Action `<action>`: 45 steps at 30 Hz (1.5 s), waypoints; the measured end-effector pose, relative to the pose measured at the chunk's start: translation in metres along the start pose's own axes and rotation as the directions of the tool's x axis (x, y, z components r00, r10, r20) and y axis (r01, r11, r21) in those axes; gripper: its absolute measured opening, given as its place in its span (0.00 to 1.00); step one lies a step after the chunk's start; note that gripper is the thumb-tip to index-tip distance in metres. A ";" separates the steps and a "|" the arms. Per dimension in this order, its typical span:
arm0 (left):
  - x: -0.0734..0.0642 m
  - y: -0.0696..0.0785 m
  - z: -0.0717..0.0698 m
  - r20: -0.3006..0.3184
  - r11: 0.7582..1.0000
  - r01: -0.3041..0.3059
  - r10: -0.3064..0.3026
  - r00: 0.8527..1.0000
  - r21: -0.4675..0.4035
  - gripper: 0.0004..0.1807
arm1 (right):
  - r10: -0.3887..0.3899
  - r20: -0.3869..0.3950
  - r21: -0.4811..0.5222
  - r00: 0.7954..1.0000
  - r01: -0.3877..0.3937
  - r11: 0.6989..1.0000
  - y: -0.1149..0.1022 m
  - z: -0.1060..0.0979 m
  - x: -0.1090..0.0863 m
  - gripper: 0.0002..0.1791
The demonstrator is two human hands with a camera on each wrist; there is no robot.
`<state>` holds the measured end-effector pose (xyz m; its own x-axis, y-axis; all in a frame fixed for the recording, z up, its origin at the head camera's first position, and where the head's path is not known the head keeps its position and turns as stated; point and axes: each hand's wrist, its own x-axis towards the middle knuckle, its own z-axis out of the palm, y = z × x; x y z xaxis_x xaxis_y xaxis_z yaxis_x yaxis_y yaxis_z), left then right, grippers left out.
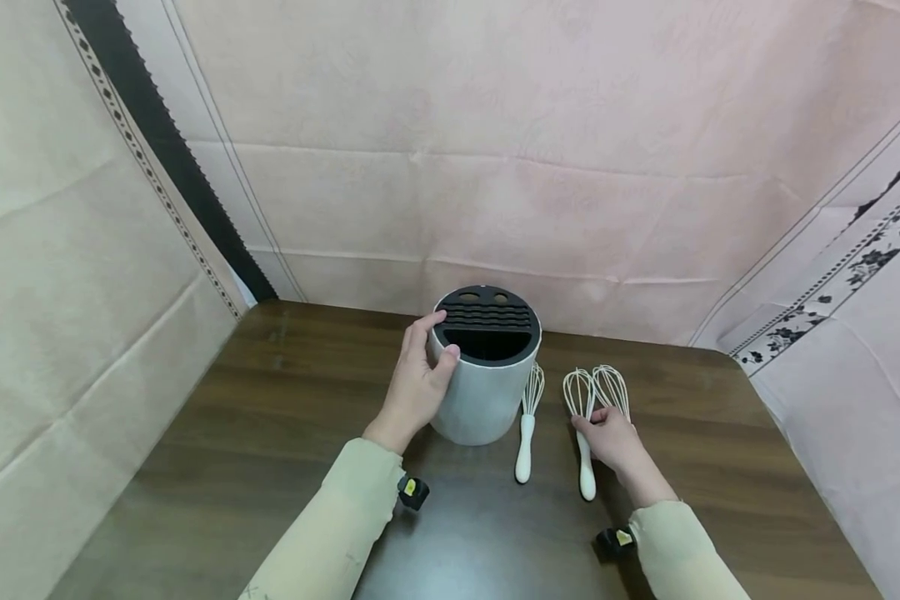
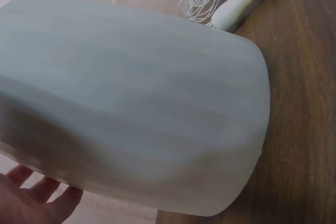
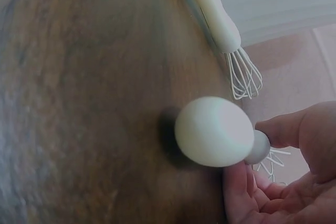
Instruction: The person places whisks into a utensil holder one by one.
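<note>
A pale grey utensil holder [image 1: 476, 404] with a black slotted lid [image 1: 487, 312] stands upright on the table. My left hand [image 1: 418, 379] grips its left side near the top, thumb toward the front; in the left wrist view its fingers [image 2: 44, 187] lie along the wall. On the right, my right hand [image 1: 611, 437] pinches a white whisk [image 1: 587, 471] at its neck; the handle's rounded end [image 3: 215, 132] faces the right wrist camera. Another whisk's wires [image 1: 612, 387] show just beyond that hand, its handle hidden. Close to the holder's right side lies a third whisk [image 1: 525, 450].
The brown wooden table [image 1: 270, 442] has its far edge just behind the holder. A pale cloth [image 1: 495, 167] with creases hangs behind it, and more cloth covers both sides.
</note>
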<state>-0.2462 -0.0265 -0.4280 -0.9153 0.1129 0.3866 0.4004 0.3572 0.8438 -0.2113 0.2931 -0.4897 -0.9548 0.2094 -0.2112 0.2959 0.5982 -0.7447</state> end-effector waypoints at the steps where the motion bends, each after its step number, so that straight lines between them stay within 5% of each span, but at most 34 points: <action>1: 0.000 0.001 0.000 -0.003 1.000 0.000 0.000 1.000 -0.002 0.29 | -0.001 0.005 0.004 1.000 0.001 1.000 0.000 -0.001 -0.001 0.21; 15: -0.003 0.006 0.005 -0.008 1.000 0.004 -0.004 1.000 -0.015 0.28 | 0.014 0.011 0.102 1.000 -0.016 0.995 0.003 -0.008 -0.009 0.20; 27: 0.002 0.003 -0.001 -0.010 1.000 -0.006 0.006 1.000 -0.005 0.29 | -0.086 0.034 0.254 0.996 0.074 0.964 -0.003 -0.014 -0.012 0.22; 39: 0.000 0.002 -0.012 0.007 0.989 -0.077 0.079 0.997 -0.125 0.27 | -0.247 -0.077 0.375 0.966 0.258 0.890 -0.043 -0.035 -0.029 0.27; 45: 0.000 -0.001 -0.008 -0.022 0.985 -0.102 0.100 0.995 -0.137 0.25 | -0.328 -0.165 0.505 0.930 0.366 0.782 -0.067 -0.049 -0.042 0.23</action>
<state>-0.2465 -0.0341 -0.4255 -0.8694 0.1274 0.4773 0.4940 0.2133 0.8429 -0.1893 0.2818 -0.3998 -0.9802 0.1261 0.1529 -0.1330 0.1537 -0.9791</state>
